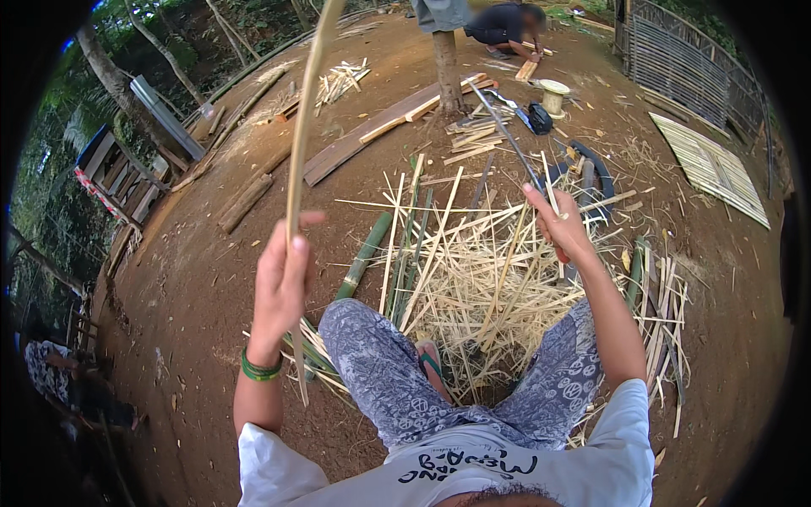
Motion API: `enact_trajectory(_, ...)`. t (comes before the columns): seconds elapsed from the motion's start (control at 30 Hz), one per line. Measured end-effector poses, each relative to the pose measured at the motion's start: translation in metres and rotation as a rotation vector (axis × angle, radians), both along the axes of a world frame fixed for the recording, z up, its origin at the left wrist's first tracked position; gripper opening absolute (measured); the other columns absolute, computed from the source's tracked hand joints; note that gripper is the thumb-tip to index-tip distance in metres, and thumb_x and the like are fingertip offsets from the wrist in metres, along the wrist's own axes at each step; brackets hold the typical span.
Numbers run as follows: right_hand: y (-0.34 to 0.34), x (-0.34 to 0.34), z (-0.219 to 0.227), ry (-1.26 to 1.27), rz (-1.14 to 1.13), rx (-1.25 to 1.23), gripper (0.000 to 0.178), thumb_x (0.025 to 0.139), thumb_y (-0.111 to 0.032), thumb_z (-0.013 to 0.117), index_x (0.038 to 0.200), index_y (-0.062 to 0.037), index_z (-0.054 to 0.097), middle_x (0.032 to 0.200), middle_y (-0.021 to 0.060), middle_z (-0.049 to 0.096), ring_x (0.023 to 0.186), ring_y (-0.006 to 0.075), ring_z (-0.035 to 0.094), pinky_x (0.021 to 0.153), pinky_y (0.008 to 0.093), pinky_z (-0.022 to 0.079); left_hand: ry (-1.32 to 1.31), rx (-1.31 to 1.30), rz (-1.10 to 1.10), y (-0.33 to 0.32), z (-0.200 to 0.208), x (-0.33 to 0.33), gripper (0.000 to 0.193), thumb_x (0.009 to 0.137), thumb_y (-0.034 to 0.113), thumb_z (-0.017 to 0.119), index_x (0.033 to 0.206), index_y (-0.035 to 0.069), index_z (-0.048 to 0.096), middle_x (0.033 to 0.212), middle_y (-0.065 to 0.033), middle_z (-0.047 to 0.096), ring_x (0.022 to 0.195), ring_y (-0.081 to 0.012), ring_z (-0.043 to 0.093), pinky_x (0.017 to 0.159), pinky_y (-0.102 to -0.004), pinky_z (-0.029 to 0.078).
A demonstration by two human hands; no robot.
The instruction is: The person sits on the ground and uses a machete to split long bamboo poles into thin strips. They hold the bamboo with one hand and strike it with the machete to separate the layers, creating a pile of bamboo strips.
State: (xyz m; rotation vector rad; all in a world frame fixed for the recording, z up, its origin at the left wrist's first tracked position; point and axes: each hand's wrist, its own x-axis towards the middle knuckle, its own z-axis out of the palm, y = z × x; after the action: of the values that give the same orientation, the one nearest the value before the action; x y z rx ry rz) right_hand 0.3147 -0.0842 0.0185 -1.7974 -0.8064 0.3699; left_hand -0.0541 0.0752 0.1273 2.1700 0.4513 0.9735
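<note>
My left hand (pixel 283 275) is closed around a long, pale bamboo strip (pixel 306 127), gripping it well below its upper end. The strip stands nearly upright; its top runs out of the picture and its thin tail hangs beside my left forearm. In my right hand (pixel 559 224) is a long knife (pixel 500 122), its narrow dark blade slanting away up and to the left. A reddish handle end shows below that fist. Under and between the hands, a heap of bamboo strips and shavings (pixel 473 283) spreads in front of my knees. The blade is apart from the held strip.
Left of the heap lies a green bamboo piece (pixel 363 256). Beyond are long planks (pixel 372 131), a tree trunk (pixel 446 72), a spool (pixel 553 97) and a crouching person (pixel 504 27). A slatted bamboo panel (pixel 710 160) lies at right. More strips (pixel 665 313) lie by my right knee.
</note>
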Motion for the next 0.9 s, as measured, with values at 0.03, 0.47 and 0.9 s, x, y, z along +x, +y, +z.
enact_trajectory(0.03, 0.001, -0.01, 0.013, 0.263, 0.06, -0.049, 0.061, 0.091, -0.061, 0.06, 0.099, -0.001, 0.063, 0.058, -0.0028, 0.044, 0.05, 0.0081, 0.042, 0.046, 0.0249, 0.034, -0.061, 0.059, 0.062, 0.008, 0.015, -0.002, 0.033, 0.108, 0.027, 0.04, 0.123, 0.003, 0.058, 0.06, 0.0103, 0.035, 0.047, -0.0006, 0.034, 0.041, -0.0194, 0.027)
enact_trajectory(0.47, 0.054, -0.131, 0.019, 0.695, 0.575, 0.248, 0.054, 0.098, -0.047, 0.058, 0.124, 0.0005, 0.059, 0.055, -0.0062, 0.038, 0.044, 0.0048, 0.038, 0.043, 0.0218, 0.034, -1.022, 0.231, 0.384, 0.056, 0.057, 0.06, 0.042, 0.11, 0.036, 0.03, 0.104, 0.003, 0.055, 0.089, -0.0065, 0.058, 0.081, -0.0145, 0.052, 0.081, -0.032, 0.045)
enact_trajectory(0.9, 0.106, -0.118, -0.007, 0.93, 0.241, 0.533, 0.039, 0.095, -0.042, 0.064, 0.112, -0.007, 0.059, 0.062, -0.0043, 0.042, 0.053, 0.0082, 0.042, 0.052, 0.0241, 0.036, -0.505, -0.472, 0.161, -0.031, -0.105, 0.103, 0.044, 0.108, 0.033, 0.04, 0.137, 0.004, 0.057, 0.093, -0.0002, 0.059, 0.088, -0.0073, 0.052, 0.083, -0.0267, 0.044)
